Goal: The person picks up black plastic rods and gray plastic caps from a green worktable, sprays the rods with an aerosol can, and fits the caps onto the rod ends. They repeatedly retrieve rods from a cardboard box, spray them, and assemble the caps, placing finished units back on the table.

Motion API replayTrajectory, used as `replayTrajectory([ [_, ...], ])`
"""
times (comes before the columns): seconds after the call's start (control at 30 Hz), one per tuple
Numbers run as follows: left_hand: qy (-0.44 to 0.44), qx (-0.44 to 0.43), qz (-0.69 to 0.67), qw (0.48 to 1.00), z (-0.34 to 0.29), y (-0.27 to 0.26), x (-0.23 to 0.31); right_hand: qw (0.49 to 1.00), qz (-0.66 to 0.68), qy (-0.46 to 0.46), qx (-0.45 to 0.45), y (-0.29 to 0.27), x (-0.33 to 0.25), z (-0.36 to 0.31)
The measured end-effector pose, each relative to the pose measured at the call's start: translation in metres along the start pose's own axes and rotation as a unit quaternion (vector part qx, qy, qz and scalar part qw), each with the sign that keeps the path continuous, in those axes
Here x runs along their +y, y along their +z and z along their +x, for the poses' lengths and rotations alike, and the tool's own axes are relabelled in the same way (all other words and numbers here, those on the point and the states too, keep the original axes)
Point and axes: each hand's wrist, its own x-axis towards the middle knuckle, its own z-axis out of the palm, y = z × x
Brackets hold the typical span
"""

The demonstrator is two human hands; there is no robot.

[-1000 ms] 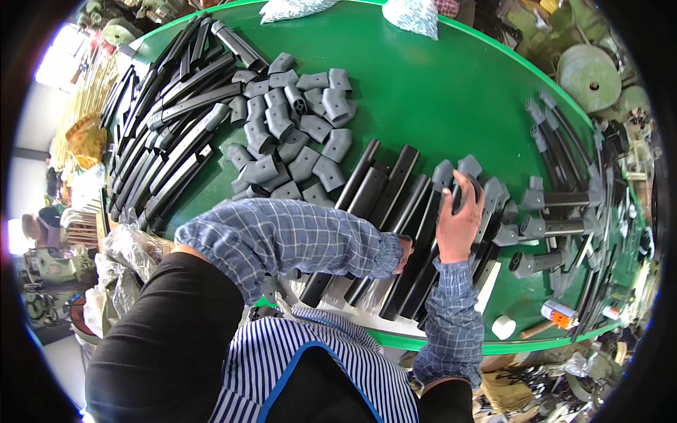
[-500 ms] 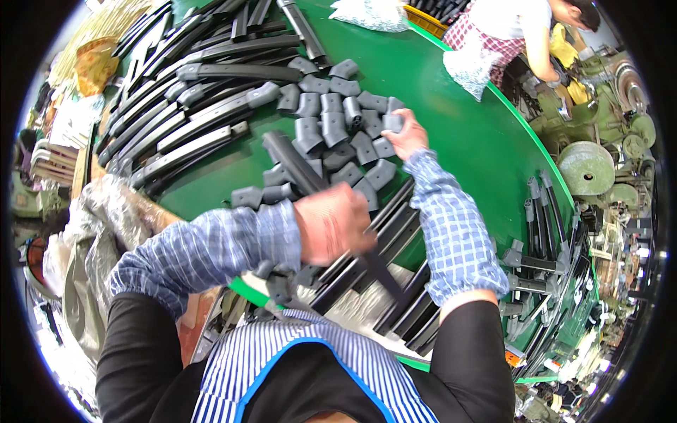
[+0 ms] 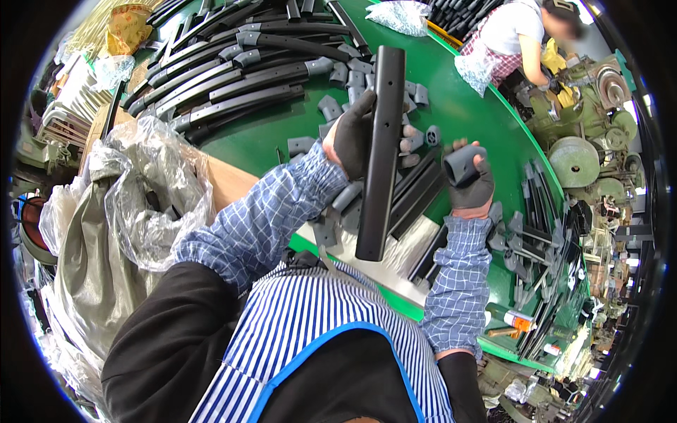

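Observation:
My left hand (image 3: 352,137), in a dark palm-coated glove with bare fingertips, grips a long black plastic rail (image 3: 384,155) with small holes along its face. The rail stands nearly upright in the picture, above the table. In my right hand (image 3: 475,195) is a short grey elbow fitting (image 3: 459,166), its hollow end showing. The fitting and the rail are apart. Loose grey elbow fittings (image 3: 328,108) lie behind my left hand, partly hidden by it and the rail. Between my forearms, more black rails (image 3: 417,204) lie side by side.
Black rails (image 3: 243,83), some with grey ends, are heaped at the far left of the green table (image 3: 465,113). Rails with grey fittings (image 3: 539,233) crowd the right edge. Clear plastic bags (image 3: 151,190) bulge at left. A co-worker (image 3: 515,35) stands by a green machine (image 3: 575,163) at far right.
My left hand has lifted and turned the black rail upright. My right hand has come back from the pile toward me with a grey elbow fitting. The view has shifted slightly.

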Motion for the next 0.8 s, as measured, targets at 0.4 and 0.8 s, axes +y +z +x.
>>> replayTrajectory([
  [0.4, -0.146, -0.055, -0.034, 0.987, -0.01, 0.037, -0.09, 0.991, 0.053, -0.124, -0.015, 0.053, -0.05, 0.01],
  [0.8, -0.076, 0.16, 0.339, 0.924, -0.018, 0.056, -0.148, 0.976, -0.033, 0.155, -0.148, 0.061, -0.075, 0.027],
])
